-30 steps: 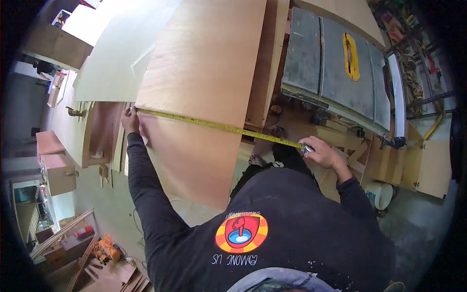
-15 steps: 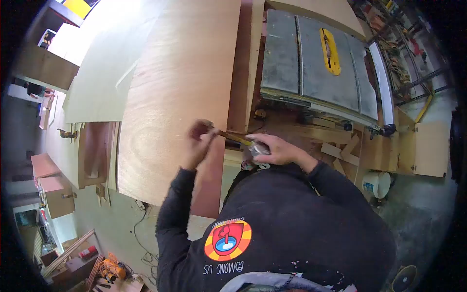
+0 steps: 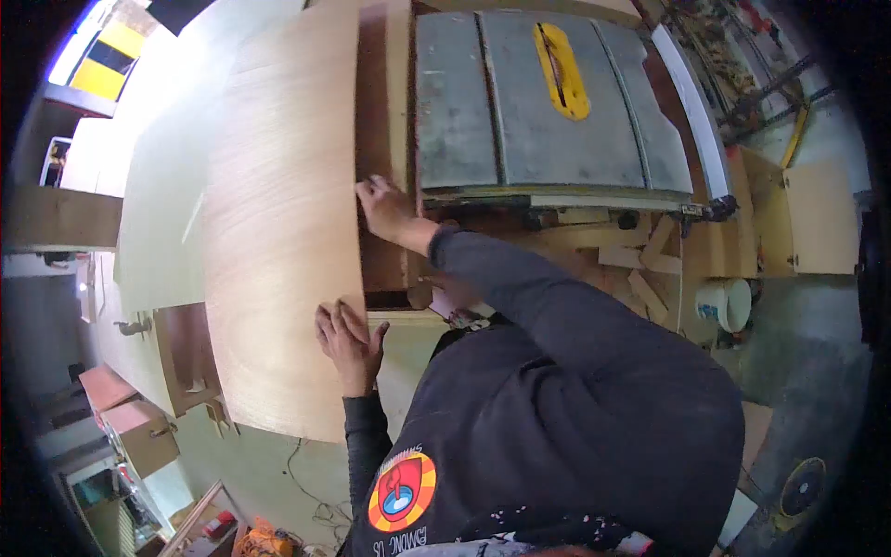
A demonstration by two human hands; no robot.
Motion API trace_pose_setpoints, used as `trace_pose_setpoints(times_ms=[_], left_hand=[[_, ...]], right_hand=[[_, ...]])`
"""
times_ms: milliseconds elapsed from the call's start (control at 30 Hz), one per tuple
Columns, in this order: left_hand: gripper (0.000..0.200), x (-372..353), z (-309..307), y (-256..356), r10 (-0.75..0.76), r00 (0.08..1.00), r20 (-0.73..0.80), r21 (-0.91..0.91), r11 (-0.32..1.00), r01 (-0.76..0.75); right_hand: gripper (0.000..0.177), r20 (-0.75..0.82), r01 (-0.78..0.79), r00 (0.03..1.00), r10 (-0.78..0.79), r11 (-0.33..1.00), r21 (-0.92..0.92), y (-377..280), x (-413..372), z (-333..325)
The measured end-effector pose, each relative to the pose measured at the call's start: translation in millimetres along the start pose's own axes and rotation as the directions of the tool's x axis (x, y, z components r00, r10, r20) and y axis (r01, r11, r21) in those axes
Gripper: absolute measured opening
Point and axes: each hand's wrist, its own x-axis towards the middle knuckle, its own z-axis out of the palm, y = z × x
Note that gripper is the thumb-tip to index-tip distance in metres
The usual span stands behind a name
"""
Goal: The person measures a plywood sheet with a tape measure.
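A long plywood sheet (image 3: pixel 278 186) lies in front of me. My left hand (image 3: pixel 349 345) rests open on the sheet near its right edge, palm down and fingers slightly spread. Farther along that same edge, my right hand (image 3: pixel 385 208) is closed, with thumb and fingertips pinched on the sheet's rim. A brown recessed strip (image 3: pixel 376 111) runs beside the edge, under my right hand. No tape measure shows in either hand now.
To the right stands a table saw (image 3: pixel 548 158) with a yellow blade insert (image 3: pixel 561 74). Wood offcuts (image 3: pixel 645 292) and a white bucket (image 3: pixel 724 304) sit below it. A clamp (image 3: pixel 133 327) is at the left, and a cord (image 3: pixel 311 497) lies on the floor.
The tape measure held between both hands is out of sight. My left hand has come down flat on the plywood; my right hand has moved forward and left to the sheet's edge.
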Motion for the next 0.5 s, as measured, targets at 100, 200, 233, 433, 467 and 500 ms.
trace_pose_setpoints(times_ms=[100,200,233,433,467,500], left_hand=[[0.097,-4.4,5.1,10.9,-0.012,0.999,0.048,0.037,0.999,0.011],[0.099,-3.4,7.9,5.6,-0.016,0.998,0.067,0.082,0.997,0.010],[0.099,-3.7,7.3,5.3,-0.027,0.996,0.079,0.102,0.995,0.019],[0.092,1.3,3.0,23.2,-0.097,0.990,0.102,0.104,0.991,0.087],[0.092,1.6,3.5,23.7,-0.105,0.990,0.099,0.109,0.990,0.094],[0.090,0.9,3.9,22.3,-0.112,0.988,0.109,0.115,0.988,0.099]], right_hand=[[0.061,-0.158,0.181,0.974,-0.165,0.979,0.091,10.0,-30.2,-8.7],[0.038,-0.185,0.281,0.958,-0.221,0.859,0.427,32.3,-107.5,-32.9],[0.030,-0.003,0.163,0.978,-0.206,0.765,0.623,47.5,-137.9,-37.5],[0.018,0.445,-0.604,0.752,0.487,0.238,0.761,157.6,-199.6,2.7],[0.022,0.361,-0.576,0.786,0.502,0.385,0.721,178.7,-194.1,16.2],[0.026,0.274,-0.539,0.821,0.501,0.523,0.660,197.5,-188.4,28.0]])
